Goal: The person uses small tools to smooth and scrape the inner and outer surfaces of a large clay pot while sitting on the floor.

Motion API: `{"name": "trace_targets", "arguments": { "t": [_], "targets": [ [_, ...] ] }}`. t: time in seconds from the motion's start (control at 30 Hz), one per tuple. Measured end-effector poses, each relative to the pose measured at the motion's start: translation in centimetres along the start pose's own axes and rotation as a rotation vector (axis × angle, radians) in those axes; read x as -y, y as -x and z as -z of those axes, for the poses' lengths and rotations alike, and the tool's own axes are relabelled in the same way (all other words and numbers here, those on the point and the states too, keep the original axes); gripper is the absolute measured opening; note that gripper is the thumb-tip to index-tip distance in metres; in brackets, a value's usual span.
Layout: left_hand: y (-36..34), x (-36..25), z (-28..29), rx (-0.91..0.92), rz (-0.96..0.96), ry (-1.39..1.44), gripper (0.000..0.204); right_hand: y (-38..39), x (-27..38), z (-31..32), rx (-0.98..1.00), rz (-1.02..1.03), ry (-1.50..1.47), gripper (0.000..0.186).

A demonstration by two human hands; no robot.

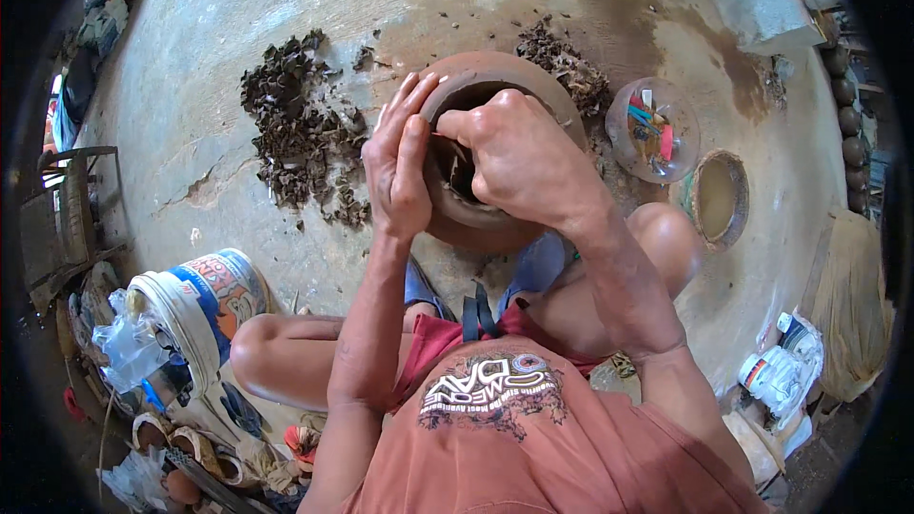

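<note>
A brown clay pot [486, 231] with a wide round mouth stands on the floor between my legs. My left hand [402, 160] lies along the left side of its rim, with the fingers stretched out and resting against the clay. Over the mouth, my right hand [509, 148] is closed, its curled fingers at the inner edge of the rim. The hand itself hides whatever those fingers may hold. Dark shadow fills much of the pot's inside.
Dark clay scraps [295, 124] lie left of the pot, and another heap [566, 67] lies beyond it. On the right are a clear tub [678, 157] of small tools and a round basin [721, 200] of murky liquid. A white bucket [214, 290] stands by my left knee.
</note>
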State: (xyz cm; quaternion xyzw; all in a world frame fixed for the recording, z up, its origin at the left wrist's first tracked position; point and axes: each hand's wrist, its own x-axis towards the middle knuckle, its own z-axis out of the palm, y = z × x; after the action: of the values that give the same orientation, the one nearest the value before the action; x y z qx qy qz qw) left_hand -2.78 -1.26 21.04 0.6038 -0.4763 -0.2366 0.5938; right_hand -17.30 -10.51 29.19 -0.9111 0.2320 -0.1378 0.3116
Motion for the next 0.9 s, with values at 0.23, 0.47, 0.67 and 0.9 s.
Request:
{"name": "trace_targets", "arguments": {
  "t": [0.23,0.47,0.67,0.9],
  "targets": [
    [-3.9,0.7,0.9,0.211,-0.011,0.142,0.05,0.1,0.1,0.5,0.118,-0.013,0.019,0.022],
    [-6.9,0.9,0.9,0.437,0.109,0.319,0.044,0.4,0.0,1.5,0.177,0.07,-0.012,0.025],
    [-6.9,1.3,1.2,0.127,-0.036,0.203,0.051,0.8,0.3,5.6,0.224,0.105,-0.037,0.03],
    [-2.0,-6.3,-0.5,-0.073,-0.439,0.103,0.063,-0.4,2.7,5.4,-0.312,0.039,0.01,0.02]
  ]
}}
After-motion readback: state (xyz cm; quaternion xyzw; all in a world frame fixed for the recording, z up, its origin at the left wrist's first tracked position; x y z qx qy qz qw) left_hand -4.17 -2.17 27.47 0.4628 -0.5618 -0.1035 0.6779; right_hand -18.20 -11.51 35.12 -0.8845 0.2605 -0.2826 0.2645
